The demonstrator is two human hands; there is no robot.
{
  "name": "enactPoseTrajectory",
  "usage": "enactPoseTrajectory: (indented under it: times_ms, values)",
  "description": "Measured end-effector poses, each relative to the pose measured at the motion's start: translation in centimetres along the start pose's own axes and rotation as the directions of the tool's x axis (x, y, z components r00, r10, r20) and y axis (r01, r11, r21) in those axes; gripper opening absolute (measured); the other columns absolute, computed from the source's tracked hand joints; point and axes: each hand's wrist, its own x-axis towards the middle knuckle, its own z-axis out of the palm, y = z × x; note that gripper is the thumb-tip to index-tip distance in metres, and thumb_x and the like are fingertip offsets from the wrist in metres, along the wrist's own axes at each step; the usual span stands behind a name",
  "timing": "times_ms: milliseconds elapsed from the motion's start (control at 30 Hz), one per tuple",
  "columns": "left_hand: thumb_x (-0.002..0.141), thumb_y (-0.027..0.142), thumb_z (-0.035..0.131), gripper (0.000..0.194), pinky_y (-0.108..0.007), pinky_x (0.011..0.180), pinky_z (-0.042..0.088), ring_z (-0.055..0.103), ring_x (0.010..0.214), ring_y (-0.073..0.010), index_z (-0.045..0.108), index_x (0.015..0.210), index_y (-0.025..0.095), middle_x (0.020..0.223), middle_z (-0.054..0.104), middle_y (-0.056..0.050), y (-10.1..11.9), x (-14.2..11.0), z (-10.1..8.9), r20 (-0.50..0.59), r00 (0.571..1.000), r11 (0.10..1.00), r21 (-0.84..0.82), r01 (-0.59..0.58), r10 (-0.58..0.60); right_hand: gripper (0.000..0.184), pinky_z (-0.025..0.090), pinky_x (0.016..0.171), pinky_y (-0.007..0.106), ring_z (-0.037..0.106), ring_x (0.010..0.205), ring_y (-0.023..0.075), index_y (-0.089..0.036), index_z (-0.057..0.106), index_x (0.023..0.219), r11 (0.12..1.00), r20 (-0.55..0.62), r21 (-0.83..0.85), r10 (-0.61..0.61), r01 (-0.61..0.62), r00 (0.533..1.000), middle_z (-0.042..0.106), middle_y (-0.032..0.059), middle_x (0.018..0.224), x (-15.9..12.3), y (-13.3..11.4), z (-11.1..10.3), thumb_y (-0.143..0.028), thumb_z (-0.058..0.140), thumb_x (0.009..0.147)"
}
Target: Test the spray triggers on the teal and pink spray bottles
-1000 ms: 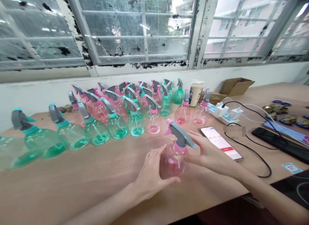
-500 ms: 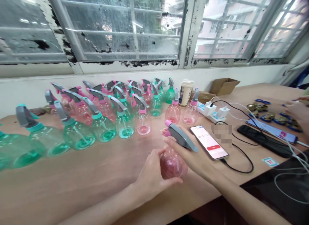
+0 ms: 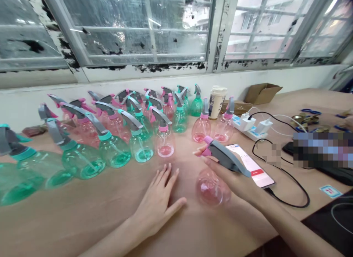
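Observation:
My right hand (image 3: 213, 162) grips a pink spray bottle (image 3: 211, 189) around its neck, with the fingers partly hidden behind the grey and pink spray head. The see-through pink body hangs tilted over the table, its round base towards me. To the left, my left hand (image 3: 158, 200) lies open with its fingers spread, at the tabletop and apart from the bottle. Just beyond its fingertips stands another pink spray bottle (image 3: 164, 141), beside a green spray bottle (image 3: 141, 146).
Several more green and pink bottles line the table (image 3: 91, 213) towards the wall. A paper cup (image 3: 217, 103), a power strip (image 3: 248, 126), a cardboard box (image 3: 263, 93), a lit phone (image 3: 260, 176) and cables are at the right. Behind the power strip lie blue-handled metal items (image 3: 306, 117).
My left hand has let go of the pink spray bottle's body and moved left, opening over the table. The right hand keeps the bottle. The camera view has shifted slightly.

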Motion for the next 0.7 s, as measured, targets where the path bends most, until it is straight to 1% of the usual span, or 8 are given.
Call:
enactPoseTrajectory:
  times_ms: [100, 200, 300, 367, 433, 500, 600, 700]
  values:
    - [0.097, 0.056, 0.044, 0.067, -0.056, 0.113, 0.029, 0.021, 0.145, -0.0353, 0.034, 0.151, 0.018, 0.159, 0.022, -0.016, -0.8, -0.4, -0.1, 0.002, 1.0, 0.998, 0.065, -0.01, 0.01, 0.024, 0.057, 0.079, 0.032, 0.069, 0.087, 0.0191, -0.029, 0.065, 0.113, 0.999, -0.08, -0.042, -0.012, 0.009, 0.997, 0.072, 0.0003, 0.102, 0.6, 0.7, -0.4, -0.034, 0.061, 0.091]
    - [0.097, 0.052, 0.046, 0.06, -0.057, 0.112, 0.031, 0.024, 0.144, -0.0362, 0.042, 0.147, 0.018, 0.158, 0.024, -0.017, -0.8, -0.4, -0.1, -0.021, 0.999, 0.995, 0.096, -0.038, 0.04, 0.016, 0.055, 0.079, 0.034, 0.069, 0.086, 0.0204, -0.028, 0.068, 0.102, 0.999, -0.136, -0.054, -0.01, 0.002, 0.991, 0.073, -0.0003, 0.098, 1.8, 1.4, -0.4, -0.033, 0.062, 0.089]
    - [0.097, 0.048, 0.048, 0.058, -0.058, 0.11, 0.033, 0.025, 0.143, -0.0375, 0.044, 0.145, 0.016, 0.158, 0.024, -0.018, -0.6, -0.3, 0.2, -0.051, 0.996, 0.991, 0.117, -0.065, 0.071, 0.015, 0.055, 0.074, 0.034, 0.068, 0.081, 0.0205, -0.025, 0.068, 0.099, 1.0, -0.121, -0.014, 0.0, -0.001, 0.993, 0.072, 0.0009, 0.098, 3.4, 1.5, 0.0, -0.03, 0.059, 0.087]
    - [0.097, 0.047, 0.049, 0.058, -0.058, 0.109, 0.034, 0.027, 0.143, -0.0379, 0.045, 0.145, 0.015, 0.157, 0.026, -0.019, -0.7, -0.3, 0.4, -0.076, 0.993, 0.988, 0.134, -0.081, 0.092, 0.017, 0.054, 0.066, 0.032, 0.066, 0.071, 0.0189, -0.025, 0.068, 0.097, 1.0, -0.089, -0.021, 0.016, -0.018, 0.996, 0.072, 0.0002, 0.091, 4.2, 1.1, 0.1, -0.025, 0.057, 0.085]
    - [0.097, 0.046, 0.05, 0.057, -0.058, 0.109, 0.035, 0.029, 0.142, -0.0376, 0.045, 0.145, 0.016, 0.157, 0.027, -0.019, -0.9, -0.3, 0.8, -0.106, 0.988, 0.985, 0.147, -0.095, 0.111, 0.018, 0.051, 0.056, 0.028, 0.063, 0.061, 0.0169, -0.026, 0.068, 0.09, 0.997, -0.052, -0.064, 0.032, -0.035, 0.998, 0.07, -0.0013, 0.081, 4.7, 0.5, 0.0, -0.019, 0.056, 0.079]
    - [0.097, 0.046, 0.05, 0.056, -0.057, 0.109, 0.036, 0.029, 0.142, -0.037, 0.044, 0.145, 0.017, 0.158, 0.026, -0.017, -1.2, -0.4, 1.2, -0.147, 0.981, 0.983, 0.152, -0.102, 0.125, 0.017, 0.048, 0.05, 0.026, 0.06, 0.056, 0.0162, -0.026, 0.067, 0.081, 0.992, -0.041, -0.113, 0.048, -0.052, 0.998, 0.067, -0.0018, 0.072, 4.9, 0.1, -0.2, -0.016, 0.056, 0.074]
    - [0.096, 0.046, 0.051, 0.057, -0.056, 0.109, 0.036, 0.029, 0.142, -0.0367, 0.044, 0.145, 0.018, 0.158, 0.026, -0.016, -1.4, -0.5, 1.4, -0.179, 0.975, 0.984, 0.144, -0.108, 0.133, 0.01, 0.047, 0.049, 0.026, 0.062, 0.06, 0.0181, -0.026, 0.063, 0.074, 0.985, -0.101, -0.145, 0.078, -0.092, 0.992, 0.063, -0.0019, 0.063, 4.7, 0.2, -0.5, -0.018, 0.058, 0.071]
    - [0.096, 0.044, 0.052, 0.057, -0.055, 0.109, 0.036, 0.031, 0.142, -0.0368, 0.044, 0.145, 0.017, 0.157, 0.028, -0.016, -1.3, -0.6, 1.0, -0.143, 0.982, 0.985, 0.135, -0.107, 0.126, 0.003, 0.047, 0.048, 0.026, 0.061, 0.057, 0.0179, -0.025, 0.06, 0.07, 0.983, -0.104, -0.137, 0.113, -0.126, 0.988, 0.062, -0.0027, 0.061, 4.5, 1.1, -0.6, -0.021, 0.06, 0.071]
